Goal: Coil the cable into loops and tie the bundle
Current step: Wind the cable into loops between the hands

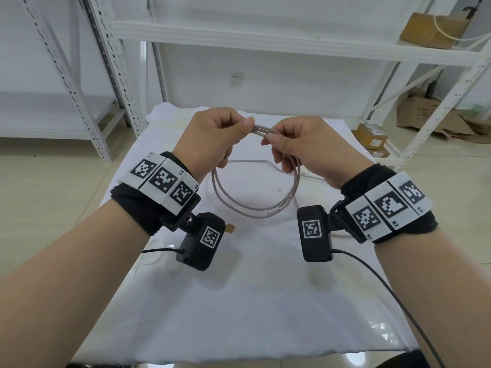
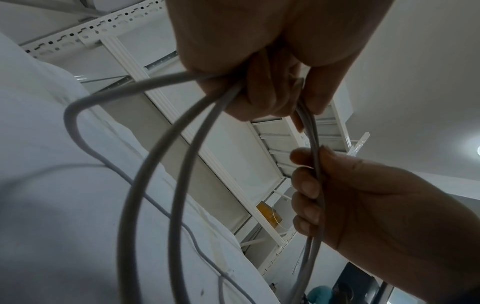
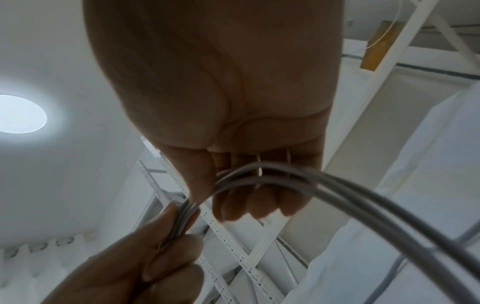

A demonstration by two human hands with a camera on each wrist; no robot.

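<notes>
Printed tags "L2" and "L1" are read on the marker band (image 1: 162, 179) of the left wrist, and "R2" and "R1" on the marker band (image 1: 388, 205) of the right wrist; other print is too small to be read. A coil of cord is seen lying on the open cardboard box (image 1: 433, 30) on the shelf beyond the right hand; the boxes (image 1: 372, 135) on the floor to its right bear labels that cannot be read.

The grey cable (image 1: 255, 205) is held above the white cloth (image 1: 252, 288) in several loops hanging below both hands. The top of the bundle is pinched by the left hand (image 1: 210, 139) between thumb and curled fingers. Just beside it, the same strands are gripped by the right hand (image 1: 305, 147), fingers curled round them. A loose length is seen trailing on the cloth behind the loops.
</notes>
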